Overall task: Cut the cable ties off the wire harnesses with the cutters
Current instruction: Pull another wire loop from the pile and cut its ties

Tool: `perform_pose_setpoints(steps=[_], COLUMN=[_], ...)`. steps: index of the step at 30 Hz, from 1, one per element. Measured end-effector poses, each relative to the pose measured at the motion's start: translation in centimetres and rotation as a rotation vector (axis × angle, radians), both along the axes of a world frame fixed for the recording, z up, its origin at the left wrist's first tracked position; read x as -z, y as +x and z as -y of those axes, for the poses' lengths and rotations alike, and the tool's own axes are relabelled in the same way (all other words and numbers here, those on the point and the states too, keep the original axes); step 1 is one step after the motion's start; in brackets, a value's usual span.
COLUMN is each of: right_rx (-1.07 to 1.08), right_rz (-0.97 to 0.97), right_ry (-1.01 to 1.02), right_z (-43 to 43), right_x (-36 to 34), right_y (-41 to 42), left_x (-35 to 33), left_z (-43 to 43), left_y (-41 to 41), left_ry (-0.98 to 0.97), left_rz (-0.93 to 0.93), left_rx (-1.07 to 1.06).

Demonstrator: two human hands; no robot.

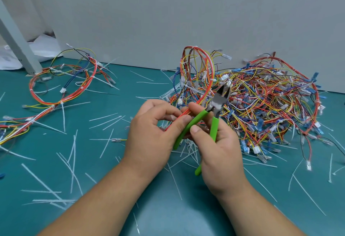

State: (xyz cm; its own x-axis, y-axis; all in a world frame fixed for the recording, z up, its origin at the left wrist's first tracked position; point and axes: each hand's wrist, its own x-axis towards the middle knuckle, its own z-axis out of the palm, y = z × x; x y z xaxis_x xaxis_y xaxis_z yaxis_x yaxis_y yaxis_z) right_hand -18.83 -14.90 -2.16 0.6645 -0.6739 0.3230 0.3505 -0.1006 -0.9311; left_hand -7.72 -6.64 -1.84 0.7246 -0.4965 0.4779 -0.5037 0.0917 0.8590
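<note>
Progress stands partway, judging by the litter. Cut ties (73, 153) lie scattered over the table (168, 217) on both sides of the fingers and beneath them. They are too many and too overlapped to count, several dozen at least.

Items counted:
- Cutters (217, 103): one pair, green-handled. The right hand (218, 146) grips them, with the thumb on the near handle and the fingers curled round the far one. The jaws stand apart and point up and away from the fingertips, closing on nothing.
- Harness in work (210, 84): one. The left hand (155, 129) pinches its red wires between thumb and fingers, just beside the cutter handles. Its loop rises beyond the fingers, with white ties on it.
- Harness laid out (89, 80): one, well to the left of the fingers, with at least three long-tailed ties uncut.
- Pile (270, 105): one heap, beyond and to the right of the fingers. The harnesses in it cannot be separated by eye, and whether they are finished cannot be told.

Remaining, in my judgement: the held harness and the left one.
</note>
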Motion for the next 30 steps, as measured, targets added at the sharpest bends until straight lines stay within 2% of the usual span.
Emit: perform_pose_setpoints(steps=[5, 8, 10, 13, 18, 23, 27, 30], right_rx=[0.021, -0.002, 0.004, 0.028, 0.026, -0.043, -0.033, -0.011], right_rz=[0.123, 0.159, 0.155, 0.131, 0.038, -0.015, -0.080, -0.058], right_ry=[0.102, 0.137, 0.135, 0.078, 0.031, 0.059, -0.009, -0.029], right_z=[0.8, 1.0, 1.0, 0.8, 0.6, 0.4, 0.1, -0.1], right_x=[-0.2, -0.1, -0.1, -0.1, -0.1, -0.2, -0.4, -0.3], right_y=[-0.1, 0.0, 0.1, 0.1, -0.1, 0.0, 0.0, 0.0], left_x=[-0.1, -0.2, -0.2, -0.1, -0.7, -0.9, -0.9, -0.9], left_z=[-0.4, -0.4, -0.4, -0.2, -0.2, -0.1, -0.1, 0.0], left_y=[0.5, 0.3, 0.1, -0.1, 0.3, 0.5, 0.6, 0.3], left_ry=[0.095, 0.090, 0.074, 0.017, -0.131, -0.200, -0.193, -0.200], left_rz=[0.174, 0.215, 0.154, -0.101, -0.351, -0.401, -0.344, -0.341], left_rx=[-0.041, 0.018, 0.060, 0.114, 0.071, 0.092, 0.088, 0.118])
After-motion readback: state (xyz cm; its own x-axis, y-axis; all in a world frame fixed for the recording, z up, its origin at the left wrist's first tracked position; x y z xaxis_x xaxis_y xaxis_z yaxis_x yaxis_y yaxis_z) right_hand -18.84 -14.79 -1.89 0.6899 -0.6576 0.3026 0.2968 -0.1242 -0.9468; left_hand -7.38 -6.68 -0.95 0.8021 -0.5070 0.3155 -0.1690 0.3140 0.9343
